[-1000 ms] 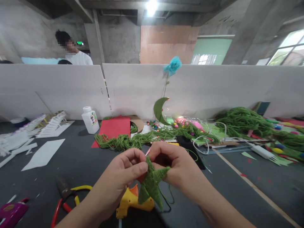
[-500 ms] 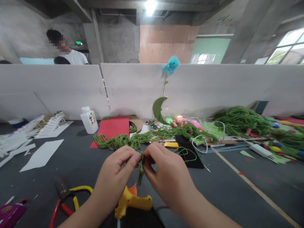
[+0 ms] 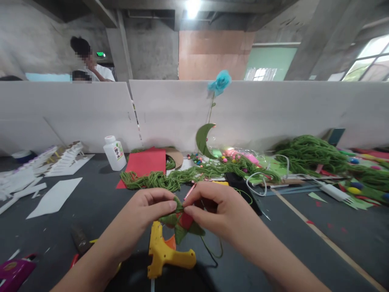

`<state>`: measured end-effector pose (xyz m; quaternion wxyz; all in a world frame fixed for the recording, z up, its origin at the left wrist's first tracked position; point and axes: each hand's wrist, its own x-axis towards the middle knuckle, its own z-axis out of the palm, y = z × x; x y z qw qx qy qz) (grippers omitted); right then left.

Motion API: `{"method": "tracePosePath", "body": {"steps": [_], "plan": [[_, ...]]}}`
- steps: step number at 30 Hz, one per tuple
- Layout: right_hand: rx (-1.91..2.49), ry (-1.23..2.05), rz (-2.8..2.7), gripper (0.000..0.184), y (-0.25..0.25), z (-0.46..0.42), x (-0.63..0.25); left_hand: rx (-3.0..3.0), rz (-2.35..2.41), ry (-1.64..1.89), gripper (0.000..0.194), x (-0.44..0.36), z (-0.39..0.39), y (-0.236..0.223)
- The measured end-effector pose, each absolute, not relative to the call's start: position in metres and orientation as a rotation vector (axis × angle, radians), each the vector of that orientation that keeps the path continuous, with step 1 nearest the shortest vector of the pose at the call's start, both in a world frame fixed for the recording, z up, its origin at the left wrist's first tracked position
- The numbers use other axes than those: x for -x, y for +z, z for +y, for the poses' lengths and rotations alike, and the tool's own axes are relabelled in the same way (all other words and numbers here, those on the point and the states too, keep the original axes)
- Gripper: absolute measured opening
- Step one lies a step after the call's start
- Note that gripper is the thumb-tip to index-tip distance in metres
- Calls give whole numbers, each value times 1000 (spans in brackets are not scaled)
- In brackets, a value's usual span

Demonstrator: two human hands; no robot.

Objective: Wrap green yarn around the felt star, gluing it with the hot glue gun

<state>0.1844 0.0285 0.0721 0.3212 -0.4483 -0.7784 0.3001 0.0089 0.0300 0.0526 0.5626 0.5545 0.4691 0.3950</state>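
Note:
Both my hands meet over the dark table and pinch a small star (image 3: 181, 223) wound with green yarn, its red middle bare. My left hand (image 3: 148, 213) grips the star's upper left point with thumb and fingers closed. My right hand (image 3: 212, 211) pinches the top of the star, with a thin pink stick poking out above its fingers. A loose green yarn strand (image 3: 212, 251) trails down from the star. A yellow glue gun (image 3: 165, 251) lies on the table just below the star.
Green yarn bundles (image 3: 170, 180) and a red sheet (image 3: 146, 162) lie beyond my hands, beside a white bottle (image 3: 114, 153). A black phone (image 3: 241, 188), white cable, green crescent with a blue flower (image 3: 219, 83), pliers and white paper pieces (image 3: 54, 196) surround them. A person stands behind the white partition (image 3: 258, 109).
The star has turned from edge-on to flat, with its red centre facing me. Both hands have shifted slightly lower and kept their pinch on it.

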Motion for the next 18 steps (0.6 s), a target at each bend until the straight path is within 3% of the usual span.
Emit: {"method": "tracePosePath", "body": {"steps": [18], "plan": [[975,1446,-1925,6,66,45,-197,-1460,887,821,2,-2,28,55]]}}
